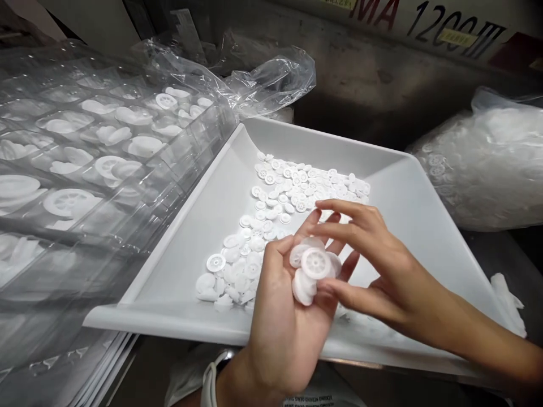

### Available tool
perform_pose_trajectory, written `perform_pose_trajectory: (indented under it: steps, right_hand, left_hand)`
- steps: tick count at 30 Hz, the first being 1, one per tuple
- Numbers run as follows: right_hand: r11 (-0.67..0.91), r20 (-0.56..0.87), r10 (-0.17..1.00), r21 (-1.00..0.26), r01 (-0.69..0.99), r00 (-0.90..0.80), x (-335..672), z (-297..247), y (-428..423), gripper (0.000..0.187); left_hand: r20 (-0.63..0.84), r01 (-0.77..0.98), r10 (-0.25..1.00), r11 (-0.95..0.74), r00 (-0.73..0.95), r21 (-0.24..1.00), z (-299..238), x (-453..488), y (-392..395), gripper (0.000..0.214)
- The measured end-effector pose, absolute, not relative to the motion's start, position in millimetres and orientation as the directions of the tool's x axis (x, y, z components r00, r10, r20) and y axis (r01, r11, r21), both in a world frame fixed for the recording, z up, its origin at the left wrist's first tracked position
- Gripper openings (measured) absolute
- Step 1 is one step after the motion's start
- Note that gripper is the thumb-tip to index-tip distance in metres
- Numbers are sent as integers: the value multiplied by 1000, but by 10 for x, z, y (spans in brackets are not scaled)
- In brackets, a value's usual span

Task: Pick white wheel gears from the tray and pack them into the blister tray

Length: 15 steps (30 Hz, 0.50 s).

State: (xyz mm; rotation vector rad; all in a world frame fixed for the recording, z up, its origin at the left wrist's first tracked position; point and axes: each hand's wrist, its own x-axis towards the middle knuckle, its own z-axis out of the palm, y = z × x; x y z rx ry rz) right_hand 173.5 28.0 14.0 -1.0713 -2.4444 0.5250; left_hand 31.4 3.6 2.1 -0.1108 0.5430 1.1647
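Note:
My left hand point(282, 322) is cupped palm up over the near edge of a white tray point(190, 237) and holds a small stack of white plastic discs point(313, 270). My right hand point(377, 265) reaches in from the right, its fingers spread around the top disc and its thumb touching the stack from below. Many loose white discs point(280, 209) with spoke patterns lie scattered across the tray beyond my hands.
A clear plastic compartment tray point(97, 152) with white discs in its pockets stands at the left, with more clear trays stacked beneath. A clear bag of discs point(487, 164) lies at the right. Crumpled plastic film point(271, 79) sits behind the tray, before a dark machine wall.

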Motion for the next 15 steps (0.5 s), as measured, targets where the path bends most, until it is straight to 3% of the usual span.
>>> perform_pose_trajectory:
  steps: [4,10,15]
  right_hand:
    - [566,159,789,-564,601,-594,1702,166,249,34]
    - [508,268,843,-683,525,-467,1764,175,293,30]
    - [458,192,872,-643,614,-450,1792,199,326,32]
  left_hand:
    - [-459,-884,821,445,339,144,27,331,48,31]
    - [-546,-878,768,465,335,116,65,303,91,39]
    - [-542,-869,761,483,356,107,164,285,200,46]
